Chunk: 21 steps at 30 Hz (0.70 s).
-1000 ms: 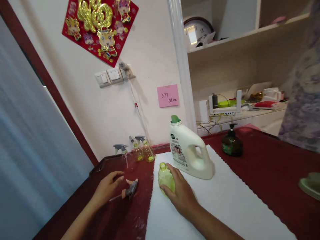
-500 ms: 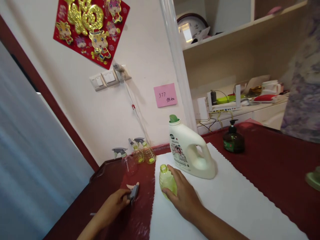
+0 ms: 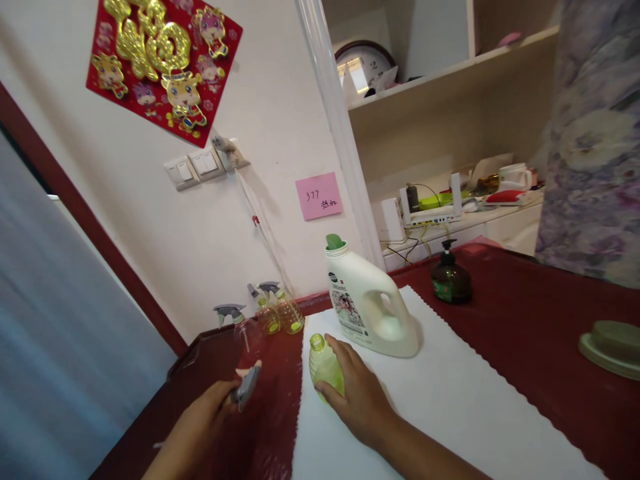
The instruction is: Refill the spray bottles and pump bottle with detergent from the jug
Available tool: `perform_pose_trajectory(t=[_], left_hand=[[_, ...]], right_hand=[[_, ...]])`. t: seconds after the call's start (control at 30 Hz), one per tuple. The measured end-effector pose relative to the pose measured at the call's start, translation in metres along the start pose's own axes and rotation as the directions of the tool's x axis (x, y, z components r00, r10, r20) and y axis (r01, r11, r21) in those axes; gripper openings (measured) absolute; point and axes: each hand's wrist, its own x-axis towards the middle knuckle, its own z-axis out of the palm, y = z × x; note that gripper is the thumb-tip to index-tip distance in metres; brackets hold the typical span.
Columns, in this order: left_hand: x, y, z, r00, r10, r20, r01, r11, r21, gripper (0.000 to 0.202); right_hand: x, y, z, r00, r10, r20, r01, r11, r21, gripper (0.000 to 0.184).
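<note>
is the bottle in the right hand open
Open: the yellow-green bottle has a bare neck; the left hand holds a spray head.

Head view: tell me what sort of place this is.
Most likely a room in a home: a red wall hanging, a clock on a shelf and what looks like a router suggest it.

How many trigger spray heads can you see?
4: one grey spray head in the left hand, one on the pinkish bottle, one on the left yellowish bottle, one on the right yellowish bottle. Others could be hidden behind the jug.
</note>
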Motion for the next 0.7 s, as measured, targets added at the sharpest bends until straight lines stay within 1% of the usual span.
perform_pose_trajectory(t=[0.07,0.1,0.13,0.17,0.2,0.23,0.27,0.3,0.33,0.37,0.43,0.47,0.53,0.6,0.7], left_hand=[[0.0,0.017,-0.016,0.995,-0.001,-0.1,-0.016,0.985,-0.172,0.035],[0.0,0.03,-0.023,0.983,-0.028,-0.179,-0.023,0.961,-0.277,0.038],[-0.001,0.045,-0.029,0.969,-0.083,-0.233,-0.016,0.919,-0.394,0.04],[-0.002,0.062,-0.034,0.955,-0.141,-0.262,-0.019,0.849,-0.528,0.043],[-0.003,0.081,-0.039,0.919,-0.208,-0.334,-0.075,0.74,-0.669,0.044],[-0.003,0.099,-0.043,0.895,-0.251,-0.368,-0.146,0.615,-0.775,0.044],[-0.003,0.116,-0.046,0.884,-0.239,-0.4,-0.207,0.568,-0.797,0.045],[-0.003,0.132,-0.05,0.873,-0.223,-0.433,-0.257,0.544,-0.799,0.045],[-0.002,0.147,-0.052,0.851,-0.205,-0.483,-0.334,0.498,-0.8,0.041],[-0.001,0.16,-0.054,0.823,-0.199,-0.532,-0.417,0.424,-0.804,0.035],[0.003,0.182,-0.053,0.787,-0.179,-0.591,-0.523,0.313,-0.792,0.021],[0.005,0.191,-0.051,0.783,-0.171,-0.599,-0.547,0.271,-0.792,0.019],[0.011,0.205,-0.042,0.793,-0.138,-0.593,-0.558,0.226,-0.799,0.02],[0.018,0.214,-0.029,0.819,-0.105,-0.563,-0.536,0.205,-0.819,0.022],[0.027,0.219,-0.01,0.86,-0.076,-0.504,-0.484,0.188,-0.854,0.025]], right_hand=[[0.0,0.0,0.0,1.0,0.009,-0.002,-0.009,1.0,-0.001,0.073],[0.0,-0.001,0.0,1.0,0.012,-0.001,-0.012,1.0,-0.001,0.073],[0.0,0.0,0.0,1.0,0.014,-0.001,-0.014,1.0,-0.002,0.073],[0.0,0.0,0.0,1.0,0.015,0.0,-0.015,1.0,-0.002,0.073],[0.0,0.0,0.0,1.0,0.015,0.002,-0.015,1.0,-0.002,0.073],[0.0,0.0,0.0,1.0,0.015,0.003,-0.015,1.0,-0.002,0.073],[0.0,0.0,0.0,1.0,0.015,0.005,-0.015,1.0,-0.002,0.073],[0.0,0.0,0.0,1.0,0.015,0.007,-0.015,1.0,-0.002,0.073],[0.0,0.0,0.0,1.0,0.016,0.009,-0.016,1.0,-0.003,0.072],[0.0,0.0,0.0,1.0,0.017,0.012,-0.017,1.0,-0.004,0.072],[-0.001,0.0,-0.001,1.0,0.017,0.02,-0.017,1.0,-0.003,0.073],[-0.001,-0.001,-0.001,1.0,0.017,0.023,-0.017,1.0,-0.002,0.073],[-0.001,-0.001,-0.002,1.0,0.019,0.024,-0.019,1.0,0.003,0.073],[-0.001,-0.002,-0.002,1.0,0.019,0.022,-0.019,1.0,0.006,0.073],[0.001,-0.003,-0.002,1.0,0.015,0.014,-0.015,1.0,0.007,0.073]])
